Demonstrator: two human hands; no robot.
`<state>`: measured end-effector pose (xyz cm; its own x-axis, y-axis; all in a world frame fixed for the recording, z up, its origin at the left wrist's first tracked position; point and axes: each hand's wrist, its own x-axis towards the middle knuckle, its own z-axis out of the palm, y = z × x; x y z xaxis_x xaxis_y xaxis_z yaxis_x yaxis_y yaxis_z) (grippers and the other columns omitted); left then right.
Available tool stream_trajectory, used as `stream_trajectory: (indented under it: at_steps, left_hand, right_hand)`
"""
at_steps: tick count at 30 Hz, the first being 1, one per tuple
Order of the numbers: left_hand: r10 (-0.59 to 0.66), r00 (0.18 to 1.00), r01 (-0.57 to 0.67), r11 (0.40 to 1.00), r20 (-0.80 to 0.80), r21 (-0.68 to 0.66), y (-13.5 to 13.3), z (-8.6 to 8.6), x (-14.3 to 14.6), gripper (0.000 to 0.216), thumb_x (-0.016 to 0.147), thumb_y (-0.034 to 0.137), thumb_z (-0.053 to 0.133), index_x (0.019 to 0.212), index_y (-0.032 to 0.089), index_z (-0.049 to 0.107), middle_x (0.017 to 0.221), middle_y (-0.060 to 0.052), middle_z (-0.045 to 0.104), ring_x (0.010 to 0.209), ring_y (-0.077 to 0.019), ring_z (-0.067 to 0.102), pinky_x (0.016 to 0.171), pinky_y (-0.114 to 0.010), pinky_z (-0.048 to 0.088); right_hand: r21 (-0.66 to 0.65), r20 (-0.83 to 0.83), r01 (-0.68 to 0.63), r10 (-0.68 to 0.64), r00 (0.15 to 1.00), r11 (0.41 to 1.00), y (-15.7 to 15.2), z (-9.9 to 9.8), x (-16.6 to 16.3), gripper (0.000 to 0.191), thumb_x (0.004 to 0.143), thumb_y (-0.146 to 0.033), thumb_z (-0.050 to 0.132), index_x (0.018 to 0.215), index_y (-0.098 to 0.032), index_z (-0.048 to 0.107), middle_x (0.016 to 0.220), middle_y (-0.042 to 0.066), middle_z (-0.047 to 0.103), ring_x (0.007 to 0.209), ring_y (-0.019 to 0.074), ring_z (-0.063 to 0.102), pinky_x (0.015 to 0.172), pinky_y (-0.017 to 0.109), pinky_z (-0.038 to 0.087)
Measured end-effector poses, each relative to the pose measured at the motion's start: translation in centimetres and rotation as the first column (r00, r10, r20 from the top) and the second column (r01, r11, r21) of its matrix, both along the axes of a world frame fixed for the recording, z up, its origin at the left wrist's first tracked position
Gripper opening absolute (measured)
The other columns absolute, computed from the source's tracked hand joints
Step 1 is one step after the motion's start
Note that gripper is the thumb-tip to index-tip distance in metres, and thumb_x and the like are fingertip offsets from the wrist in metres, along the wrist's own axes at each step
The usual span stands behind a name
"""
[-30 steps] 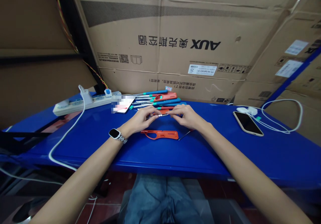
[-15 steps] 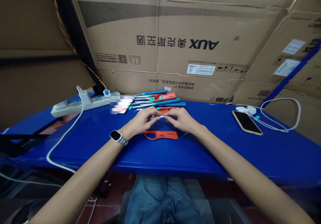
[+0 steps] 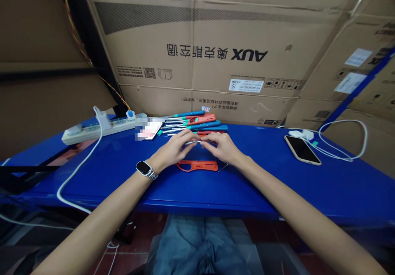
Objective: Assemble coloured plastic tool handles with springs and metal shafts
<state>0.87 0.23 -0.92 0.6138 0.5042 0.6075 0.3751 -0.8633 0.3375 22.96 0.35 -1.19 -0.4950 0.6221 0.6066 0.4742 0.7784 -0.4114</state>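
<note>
My left hand (image 3: 176, 146) is closed in a pinch on a thin silvery metal piece (image 3: 192, 142). Fingertips of my right hand (image 3: 226, 146) pinch the same piece at its right end and cover much of it. Just below my hands an orange lighter casing half (image 3: 200, 166) lies flat on the blue table (image 3: 253, 188), with a slim dark rod by its right end. Behind my fingers lie several long-nosed lighters, among them an orange lighter (image 3: 203, 119) and a blue lighter (image 3: 208, 125). Part of another orange piece is hidden by my hands.
A white power strip (image 3: 89, 133) with plugs stands at the back left, its cable running over the front edge. A partly blurred phone-like object (image 3: 151, 130) lies beside the lighters. On the right are a phone (image 3: 302, 149) and a coiled white cable (image 3: 359, 158). Cardboard (image 3: 216, 28) walls the back.
The fingers have shifted slightly around the metal piece, and more of its length shows by my left fingertips. The casing half and lighters stay in place; the view moved a little.
</note>
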Motion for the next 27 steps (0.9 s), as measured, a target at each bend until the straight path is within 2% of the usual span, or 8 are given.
stream_trajectory:
  at_steps: [4, 7, 9, 13, 17, 21, 24, 27]
  left_hand:
    - [0.017, 0.999, -0.016, 0.999, -0.048, 0.027, 0.0, 0.2, -0.3, 0.028, 0.102, 0.020, 0.041, 0.125, 0.023, 0.057, 0.111, -0.008, 0.054, 0.099, -0.0186, 0.058, 0.091, -0.037, 0.049]
    - [0.026, 0.997, -0.024, 0.999, -0.075, 0.022, 0.0, 0.2, -0.6, 0.027, 0.102, 0.020, 0.042, 0.123, 0.022, 0.058, 0.108, -0.007, 0.054, 0.094, -0.0175, 0.058, 0.088, -0.035, 0.049]
    - [0.040, 0.997, -0.040, 0.999, -0.059, 0.006, 0.1, 0.3, -0.8, 0.024, 0.101, 0.019, 0.043, 0.120, 0.021, 0.058, 0.109, -0.007, 0.055, 0.091, -0.0167, 0.058, 0.085, -0.033, 0.050]
    - [0.088, 0.996, -0.089, 0.995, -0.025, -0.034, 0.0, 0.5, -0.9, 0.019, 0.100, 0.020, 0.044, 0.113, 0.019, 0.058, 0.104, -0.006, 0.056, 0.077, -0.0133, 0.057, 0.069, -0.027, 0.049]
    - [0.119, 0.993, -0.119, 0.991, -0.008, -0.058, 0.1, 0.6, -1.3, 0.016, 0.098, 0.022, 0.046, 0.106, 0.017, 0.059, 0.097, -0.005, 0.057, 0.067, -0.0115, 0.053, 0.060, -0.024, 0.044]
    - [0.149, 0.989, -0.151, 0.983, -0.019, -0.103, 0.3, 0.5, -1.8, 0.016, 0.097, 0.026, 0.048, 0.102, 0.017, 0.060, 0.096, -0.005, 0.060, 0.069, -0.0127, 0.053, 0.059, -0.024, 0.042]
    - [0.168, 0.986, -0.169, 0.970, -0.023, -0.176, 0.4, 0.3, -2.1, 0.016, 0.095, 0.029, 0.050, 0.096, 0.016, 0.060, 0.087, -0.003, 0.061, 0.065, -0.0130, 0.051, 0.057, -0.024, 0.040]
    - [0.156, 0.988, -0.152, 0.943, -0.009, -0.297, 0.4, 0.2, -2.1, 0.018, 0.093, 0.032, 0.049, 0.094, 0.016, 0.058, 0.075, -0.001, 0.059, 0.058, -0.0121, 0.047, 0.053, -0.024, 0.037]
  right_hand:
    - [-0.101, -0.030, 0.013, -0.016, 0.999, 0.995, 0.1, 0.0, 0.7, 0.038, 0.085, -0.023, 0.067, 0.122, -0.019, 0.066, 0.104, 0.007, 0.074, 0.095, 0.0213, 0.066, 0.084, 0.036, 0.052]
    - [-0.085, 0.033, 0.040, -0.037, 0.999, 0.996, 0.0, -0.1, 1.7, 0.057, 0.078, -0.024, 0.074, 0.133, -0.024, 0.057, 0.127, 0.008, 0.065, 0.118, 0.0266, 0.055, 0.099, 0.047, 0.046]
    - [-0.089, 0.091, 0.090, -0.082, 0.992, 0.992, -0.1, -0.2, 2.1, 0.061, 0.076, -0.025, 0.075, 0.134, -0.026, 0.056, 0.135, 0.009, 0.059, 0.123, 0.0286, 0.050, 0.103, 0.052, 0.042]
    - [-0.192, 0.163, 0.159, -0.128, 0.978, 0.968, -0.1, -0.7, 2.3, 0.042, 0.077, -0.027, 0.074, 0.118, -0.021, 0.064, 0.116, 0.009, 0.068, 0.109, 0.0277, 0.059, 0.095, 0.047, 0.045]
    - [-0.308, 0.015, 0.066, -0.065, 0.998, 0.949, 0.0, -1.1, 2.0, 0.025, 0.085, -0.028, 0.066, 0.108, -0.018, 0.063, 0.098, 0.005, 0.071, 0.090, 0.0191, 0.065, 0.084, 0.034, 0.048]
    - [-0.291, -0.023, 0.048, -0.057, 0.998, 0.955, -0.3, -0.9, 1.8, 0.018, 0.088, -0.029, 0.059, 0.102, -0.017, 0.061, 0.090, 0.003, 0.069, 0.080, 0.0156, 0.063, 0.076, 0.029, 0.047]
    - [-0.282, 0.012, 0.033, -0.031, 0.999, 0.959, -0.7, -0.6, 1.6, 0.015, 0.089, -0.025, 0.055, 0.100, -0.017, 0.062, 0.085, 0.002, 0.068, 0.072, 0.0137, 0.059, 0.070, 0.027, 0.047]
    - [-0.249, 0.025, 0.027, -0.021, 0.999, 0.968, -0.8, -0.4, 1.6, 0.014, 0.087, -0.021, 0.058, 0.099, -0.017, 0.063, 0.091, 0.003, 0.069, 0.078, 0.0150, 0.061, 0.074, 0.029, 0.048]
